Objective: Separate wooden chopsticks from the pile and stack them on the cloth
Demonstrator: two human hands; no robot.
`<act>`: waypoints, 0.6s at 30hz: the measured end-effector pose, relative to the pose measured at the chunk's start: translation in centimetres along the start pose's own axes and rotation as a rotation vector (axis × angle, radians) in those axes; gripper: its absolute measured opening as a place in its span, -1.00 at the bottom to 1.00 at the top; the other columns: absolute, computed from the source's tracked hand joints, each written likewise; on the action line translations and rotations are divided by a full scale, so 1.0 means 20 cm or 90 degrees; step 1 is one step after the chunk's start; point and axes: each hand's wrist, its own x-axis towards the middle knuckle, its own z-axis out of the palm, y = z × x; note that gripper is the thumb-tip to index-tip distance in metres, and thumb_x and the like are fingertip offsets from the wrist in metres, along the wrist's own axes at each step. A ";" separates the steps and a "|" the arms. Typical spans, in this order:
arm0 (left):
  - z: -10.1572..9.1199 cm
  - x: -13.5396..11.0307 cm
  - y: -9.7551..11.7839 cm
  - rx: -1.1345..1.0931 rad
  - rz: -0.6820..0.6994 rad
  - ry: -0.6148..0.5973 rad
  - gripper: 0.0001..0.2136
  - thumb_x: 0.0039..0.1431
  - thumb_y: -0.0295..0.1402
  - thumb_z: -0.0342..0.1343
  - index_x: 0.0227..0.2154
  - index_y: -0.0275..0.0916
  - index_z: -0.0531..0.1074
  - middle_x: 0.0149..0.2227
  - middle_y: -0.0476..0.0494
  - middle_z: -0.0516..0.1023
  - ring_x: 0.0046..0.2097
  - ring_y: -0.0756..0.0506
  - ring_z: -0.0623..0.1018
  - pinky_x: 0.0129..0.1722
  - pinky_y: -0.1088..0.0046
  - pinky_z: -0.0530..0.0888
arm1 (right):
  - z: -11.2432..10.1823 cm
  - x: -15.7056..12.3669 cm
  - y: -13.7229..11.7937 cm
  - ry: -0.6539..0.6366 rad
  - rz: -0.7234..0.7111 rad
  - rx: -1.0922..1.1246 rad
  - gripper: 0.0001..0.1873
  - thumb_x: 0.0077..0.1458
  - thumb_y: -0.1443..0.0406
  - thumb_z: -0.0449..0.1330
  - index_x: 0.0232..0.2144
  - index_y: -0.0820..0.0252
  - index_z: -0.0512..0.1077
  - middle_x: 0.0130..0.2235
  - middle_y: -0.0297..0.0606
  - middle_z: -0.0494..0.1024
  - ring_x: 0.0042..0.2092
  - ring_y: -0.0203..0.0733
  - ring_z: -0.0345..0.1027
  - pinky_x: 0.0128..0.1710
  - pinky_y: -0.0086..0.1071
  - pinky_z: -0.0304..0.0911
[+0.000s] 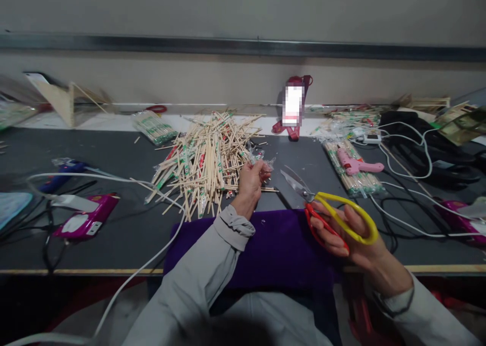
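My right hand (351,234) grips a pair of scissors (326,212) with yellow and red handles, blades open and pointing up-left over the dark table (125,234). My left hand (250,181) is closed on a clear plastic wrapper (261,160) at the right edge of a big loose pile of wooden chopsticks (205,159). A purple cloth (281,250) lies at the table's front edge between my arms.
A pink glue gun (357,165) rests on a packed chopstick bundle (351,176) at right, with white cables (402,159) and a black bag (425,133). Left: a magenta device (85,219), a blue tool (63,174), another bundle (154,127), a white cable (144,265).
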 end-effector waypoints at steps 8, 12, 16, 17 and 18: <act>0.02 -0.05 0.01 0.024 -0.010 -0.091 -0.73 -0.12 -0.57 0.10 -0.28 -0.26 0.41 -0.42 0.02 0.46 -0.56 0.12 0.37 -0.59 0.59 0.31 | -0.01 0.05 0.03 0.281 -0.141 -0.706 -0.30 0.03 0.05 0.24 0.16 0.21 0.23 -0.04 -0.02 0.48 -0.17 -0.05 0.42 -0.26 -0.26 0.32; 0.05 -0.08 0.04 -0.035 -0.044 -0.143 -0.82 -0.01 -0.43 0.12 -0.29 -0.27 0.45 -0.46 0.03 0.37 -0.54 0.10 0.33 -0.56 0.56 0.31 | 0.10 0.09 0.06 0.276 -0.072 -1.166 -0.40 0.15 0.15 0.12 0.17 0.36 0.25 -0.02 0.18 0.46 -0.09 0.14 0.44 -0.24 -0.17 0.30; 0.07 -0.13 0.04 -0.007 -0.123 -0.216 -0.70 0.03 -0.29 0.15 -0.16 -0.29 0.48 -0.45 -0.01 0.41 -0.50 0.08 0.37 -0.52 0.55 0.34 | 0.18 0.08 -0.03 0.235 -0.048 -1.320 -0.50 0.24 0.05 -0.01 -0.02 0.30 0.46 -0.17 0.12 0.54 -0.25 0.11 0.48 -0.37 -0.19 0.27; 0.08 -0.14 0.03 0.036 -0.138 -0.244 -0.68 0.00 -0.33 0.17 -0.14 -0.29 0.49 -0.48 0.00 0.40 -0.52 0.08 0.36 -0.52 0.56 0.33 | 0.18 0.09 -0.08 0.252 -0.097 -1.319 -0.50 0.26 0.05 -0.03 0.00 0.26 0.46 -0.12 0.11 0.53 -0.22 0.11 0.47 -0.34 -0.19 0.28; 0.08 -0.16 0.02 0.082 -0.147 -0.279 -0.65 -0.03 -0.39 0.19 -0.12 -0.30 0.49 -0.51 0.02 0.40 -0.54 0.09 0.35 -0.52 0.57 0.32 | 0.18 0.10 -0.12 0.269 -0.162 -1.306 -0.51 0.27 0.07 -0.05 0.06 0.22 0.42 -0.02 0.10 0.50 -0.17 0.09 0.46 -0.30 -0.20 0.29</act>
